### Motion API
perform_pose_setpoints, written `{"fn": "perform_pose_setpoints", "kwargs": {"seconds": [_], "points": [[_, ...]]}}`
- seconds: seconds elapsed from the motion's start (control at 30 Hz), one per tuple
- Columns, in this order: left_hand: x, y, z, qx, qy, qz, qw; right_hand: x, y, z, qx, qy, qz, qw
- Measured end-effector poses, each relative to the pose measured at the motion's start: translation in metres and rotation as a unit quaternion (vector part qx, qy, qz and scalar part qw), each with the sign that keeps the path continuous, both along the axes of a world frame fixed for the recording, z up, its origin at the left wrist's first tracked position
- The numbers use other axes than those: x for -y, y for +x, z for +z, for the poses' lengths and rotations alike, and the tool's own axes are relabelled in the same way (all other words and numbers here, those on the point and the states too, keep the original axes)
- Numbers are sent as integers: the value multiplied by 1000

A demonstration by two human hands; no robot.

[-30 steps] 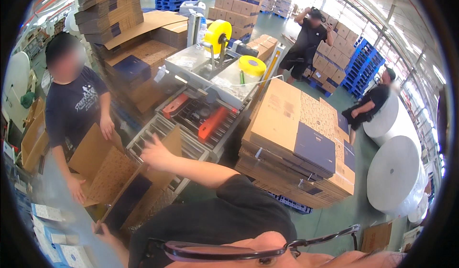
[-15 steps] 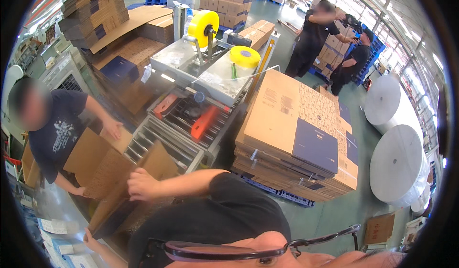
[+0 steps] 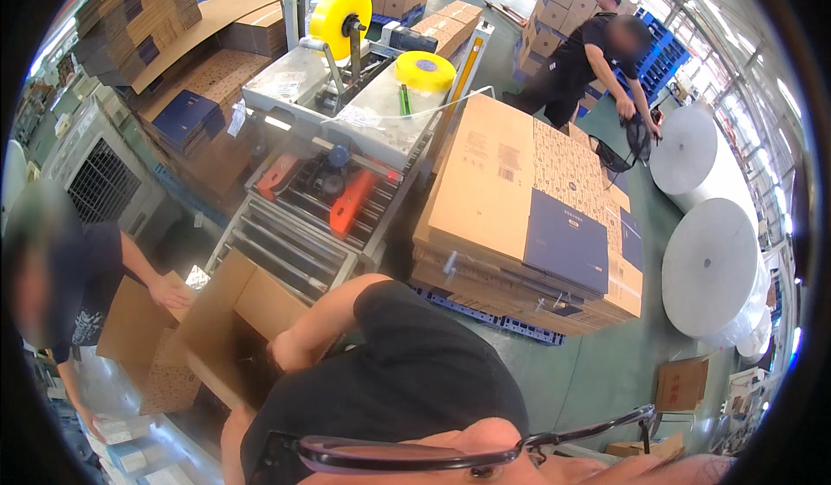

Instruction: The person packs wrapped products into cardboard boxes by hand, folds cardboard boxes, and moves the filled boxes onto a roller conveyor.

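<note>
An open brown cardboard box (image 3: pixel 216 334) stands tilted before me at lower left, its dark inside turned toward me. At its near right side is my right hand (image 3: pixel 279 351), with fingers curled against the cardboard and partly in shadow. Low by the same box, my left hand (image 3: pixel 235 420) shows only around the wrist; its fingers are hidden. Just left of it, another open cardboard box (image 3: pixel 134 329) has its flaps up. A co-worker's hand (image 3: pixel 170 295) with spread fingers is over that box, and the co-worker's other hand hangs lower down.
Ahead lies a roller conveyor (image 3: pixel 281 234) leading into a taping machine with yellow tape rolls (image 3: pixel 426 71). Flattened cartons (image 3: pixel 493 156) are stacked on a blue pallet to the right. Large white rolls (image 3: pixel 710 269) stand farther right. Another person (image 3: pixel 580 61) bends beyond the stack.
My right hand has come down and nearer with the box, whose opening now faces me more. My left hand has moved right. The co-worker's lower hand has left the box flap.
</note>
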State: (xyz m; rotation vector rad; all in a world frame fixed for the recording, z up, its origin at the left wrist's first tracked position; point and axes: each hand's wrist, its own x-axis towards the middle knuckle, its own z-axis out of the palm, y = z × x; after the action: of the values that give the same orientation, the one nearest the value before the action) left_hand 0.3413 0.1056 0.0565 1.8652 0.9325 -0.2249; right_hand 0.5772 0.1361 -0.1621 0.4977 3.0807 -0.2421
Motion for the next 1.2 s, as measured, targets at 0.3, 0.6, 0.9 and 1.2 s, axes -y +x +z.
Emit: {"fn": "perform_pose_setpoints", "kwargs": {"seconds": [0.3, 0.6, 0.9, 1.2], "points": [[-43, 15, -96, -146, 343, 58, 926, -72, 89, 125, -168, 172, -439, 866], [-14, -33, -195, -151, 478, 145, 853, 0, 87, 34, -216, -28, -333, 917], [-57, -148, -183, -80, 305, 349, 882, -51, 58, -58, -285, -265, -696, 604], [-49, -171, -182, 130, 254, 461, 840, -30, 98, -68, -389, -553, -516, 526]]}}
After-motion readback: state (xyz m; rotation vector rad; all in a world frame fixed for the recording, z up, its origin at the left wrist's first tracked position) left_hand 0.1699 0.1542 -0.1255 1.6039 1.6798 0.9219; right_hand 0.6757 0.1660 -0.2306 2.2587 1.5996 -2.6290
